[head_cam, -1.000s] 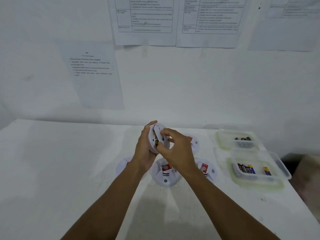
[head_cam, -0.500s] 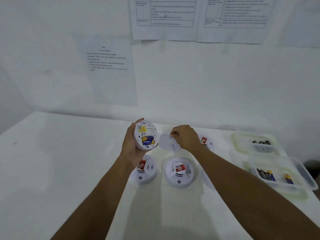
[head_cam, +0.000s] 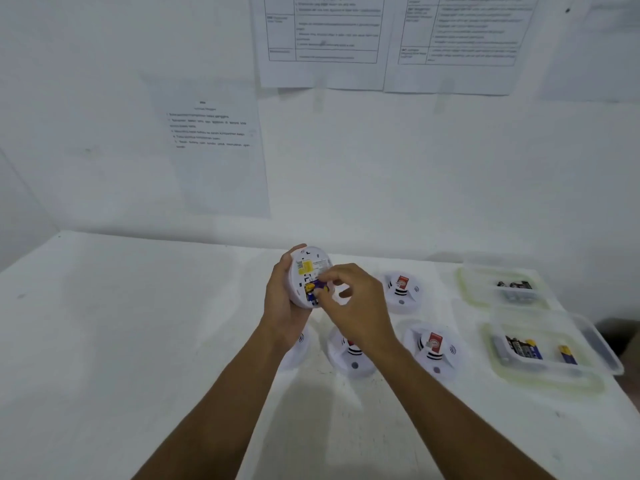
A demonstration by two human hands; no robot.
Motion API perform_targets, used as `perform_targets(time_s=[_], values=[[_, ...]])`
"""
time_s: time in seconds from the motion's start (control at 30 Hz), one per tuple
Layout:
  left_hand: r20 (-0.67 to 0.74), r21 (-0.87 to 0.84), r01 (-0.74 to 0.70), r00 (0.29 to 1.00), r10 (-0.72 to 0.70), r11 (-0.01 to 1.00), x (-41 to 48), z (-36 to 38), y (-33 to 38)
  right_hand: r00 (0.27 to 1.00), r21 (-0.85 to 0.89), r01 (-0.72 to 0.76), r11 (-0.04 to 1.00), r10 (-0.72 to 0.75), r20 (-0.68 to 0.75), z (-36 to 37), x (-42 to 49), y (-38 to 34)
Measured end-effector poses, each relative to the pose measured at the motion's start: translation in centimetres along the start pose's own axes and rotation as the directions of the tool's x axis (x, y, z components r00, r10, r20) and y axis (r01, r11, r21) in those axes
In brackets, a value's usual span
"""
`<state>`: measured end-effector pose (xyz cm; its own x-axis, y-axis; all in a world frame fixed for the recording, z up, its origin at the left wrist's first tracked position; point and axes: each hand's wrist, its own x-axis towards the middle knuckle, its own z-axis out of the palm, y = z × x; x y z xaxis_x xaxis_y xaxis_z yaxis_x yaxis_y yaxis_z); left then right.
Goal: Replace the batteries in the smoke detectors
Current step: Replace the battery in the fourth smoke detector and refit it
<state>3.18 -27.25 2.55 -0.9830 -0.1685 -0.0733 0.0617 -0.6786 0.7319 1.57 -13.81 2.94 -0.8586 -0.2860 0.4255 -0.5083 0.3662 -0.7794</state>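
Holding the smoke detector (head_cam: 306,271) above the tabletop (head_cam: 138,341), its back facing up, the left hand (head_cam: 280,306) keeps its grip clamped round the rim. The right hand (head_cam: 356,306) pinches the battery (head_cam: 313,289) in the open bay, so removal looks underway. Next comes levering it free, then fetching a replacement from 1 of the 2 trays (head_cam: 609,362).

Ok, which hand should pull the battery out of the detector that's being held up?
Right. The right hand has its fingertips at the battery in the exposed back, so it need only pinch and lift. The left hand grips the smoke detector by its rim, steadying it.
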Motion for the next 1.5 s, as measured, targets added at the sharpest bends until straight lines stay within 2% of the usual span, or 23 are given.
perform_targets(time_s=[0.13, 0.33, 0.5, 0.57, 0.73, 0.83, 0.93, 1.0, 1.07, 1.17, 1.27, 1.37, 1.43, 1.5], values=[[0.023, 0.054, -0.02, 1.0, 0.019, 0.998, -1.4, 1.1, -1.0, 0.992, 0.029, -0.082, 0.996, 0.085, -0.096, 0.3, -1.7, -0.4], [0.07, 0.144, -0.085, 0.995, 0.076, 0.986, -2.9, 2.0, -1.6, 0.971, -0.001, -0.115, 0.993, 0.112, -0.213, 0.0, -3.1, -1.9], [0.072, 0.097, -0.075, 0.995, 0.068, 0.992, -3.4, 2.0, -1.5, 0.966, -0.01, -0.095, 0.995, 0.089, -0.242, -0.2, -3.9, -2.6], [0.057, 0.061, -0.052, 0.997, 0.049, 0.997, -3.5, 1.8, -1.4, 0.975, -0.027, -0.049, 0.998, 0.042, -0.217, -0.4, -4.3, -2.6], [0.047, -0.016, 0.048, 0.998, -0.047, 0.999, -3.8, 2.5, -1.7, 0.982, -0.209, 0.115, 0.971, -0.143, -0.123, -2.0, -5.3, -1.6], [0.049, -0.027, 0.124, 0.991, -0.122, 0.992, -4.1, 3.9, -3.0, 0.952, -0.386, 0.258, 0.886, -0.301, -0.054, -4.2, -5.4, -0.3], [0.105, -0.032, 0.169, 0.981, -0.165, 0.985, -4.4, 6.1, -4.9, 0.915, -0.429, 0.363, 0.827, -0.403, -0.003, -7.0, -5.6, 0.8], [0.149, -0.039, 0.194, 0.971, -0.186, 0.98, -4.7, 7.8, -6.2, 0.934, -0.362, 0.315, 0.877, -0.354, -0.043, -9.4, -5.8, 1.3], [0.165, -0.038, 0.2, 0.968, -0.191, 0.979, -4.6, 9.2, -7.7, 0.963, -0.263, 0.193, 0.945, -0.234, -0.131, -12.5, -6.1, 1.9], [0.145, -0.068, 0.197, 0.972, -0.185, 0.978, -3.9, 10.9, -9.9, 0.973, -0.311, 0.078, 0.947, -0.141, -0.185, -18.7, -6.2, 4.5], [0.17, -0.07, 0.217, 0.964, -0.203, 0.974, -3.3, 13.2, -12.2, 0.992, -0.49, -0.099, 0.866, 0.044, -0.122, -25.5, -5.8, 8.7], [0.193, -0.074, 0.208, 0.963, -0.19, 0.975, -3.1, 15.4, -14.3, 0.957, -0.712, -0.213, 0.669, 0.291, -0.012, -30.1, -5.0, 12.0], [0.208, -0.073, 0.199, 0.961, -0.18, 0.977, -3.0, 16.5, -15.5, 0.916, -0.812, -0.17, 0.559, 0.393, 0.079, -31.1, -4.5, 13.2], [0.224, -0.087, 0.2, 0.959, -0.176, 0.976, -3.0, 17.1, -16.7, 0.892, -0.848, -0.095, 0.521, 0.422, 0.159, -31.0, -4.3, 13.8]])
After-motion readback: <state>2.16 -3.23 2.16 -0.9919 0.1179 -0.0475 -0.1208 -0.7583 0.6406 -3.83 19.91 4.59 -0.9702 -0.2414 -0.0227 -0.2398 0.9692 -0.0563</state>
